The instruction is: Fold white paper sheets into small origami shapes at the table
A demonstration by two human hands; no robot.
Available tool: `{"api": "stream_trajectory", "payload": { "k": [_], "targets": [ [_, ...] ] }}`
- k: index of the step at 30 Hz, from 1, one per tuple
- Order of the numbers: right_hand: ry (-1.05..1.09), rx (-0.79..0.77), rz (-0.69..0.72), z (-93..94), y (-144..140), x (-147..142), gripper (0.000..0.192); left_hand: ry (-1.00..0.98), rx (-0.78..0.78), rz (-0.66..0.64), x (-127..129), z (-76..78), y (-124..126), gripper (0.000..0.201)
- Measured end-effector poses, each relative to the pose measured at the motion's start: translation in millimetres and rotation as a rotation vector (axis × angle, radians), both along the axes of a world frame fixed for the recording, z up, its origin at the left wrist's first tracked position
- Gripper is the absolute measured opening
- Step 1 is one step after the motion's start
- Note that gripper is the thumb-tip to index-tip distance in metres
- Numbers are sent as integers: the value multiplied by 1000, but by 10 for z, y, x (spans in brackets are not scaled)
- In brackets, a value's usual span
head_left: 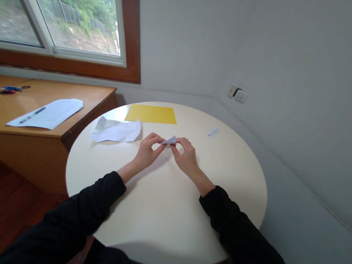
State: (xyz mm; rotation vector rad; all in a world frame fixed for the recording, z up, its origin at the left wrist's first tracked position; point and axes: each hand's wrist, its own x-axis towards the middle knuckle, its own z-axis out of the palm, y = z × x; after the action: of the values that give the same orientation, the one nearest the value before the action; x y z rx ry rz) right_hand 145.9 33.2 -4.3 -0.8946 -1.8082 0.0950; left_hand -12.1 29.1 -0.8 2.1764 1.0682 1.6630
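Between my two hands is a small piece of folded white paper [170,141], raised a little above the round table [163,218]. My left hand [148,149] pinches its left end with thumb and fingers. On the other side, my right hand [187,155] grips the right end the same way. A pointed flap stands up from the paper's middle; its underside is mostly hidden. Left of my left hand lies a creased, unfolded white sheet [117,130]. Behind my hands a flat yellow sheet [152,114] rests near the table's far edge.
A small folded white paper piece [213,132] lies at the table's far right. On the wooden desk [95,93] to the left are white paper [56,114], a dark pen [33,114] and scissors [8,89]. A wall with a socket [241,96] stands behind.
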Motion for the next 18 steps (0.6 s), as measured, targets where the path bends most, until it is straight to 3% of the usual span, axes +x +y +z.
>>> {"api": "stream_trajectory", "payload": {
  "k": [7, 18],
  "targets": [
    [291, -305, 137, -38, 28, -39, 20, -252, -400, -159, 37, -48, 68, 15],
    [589, -566, 254, -70, 78, -54, 36, -496, -625, -275, 64, -23, 41, 23]
  ]
}}
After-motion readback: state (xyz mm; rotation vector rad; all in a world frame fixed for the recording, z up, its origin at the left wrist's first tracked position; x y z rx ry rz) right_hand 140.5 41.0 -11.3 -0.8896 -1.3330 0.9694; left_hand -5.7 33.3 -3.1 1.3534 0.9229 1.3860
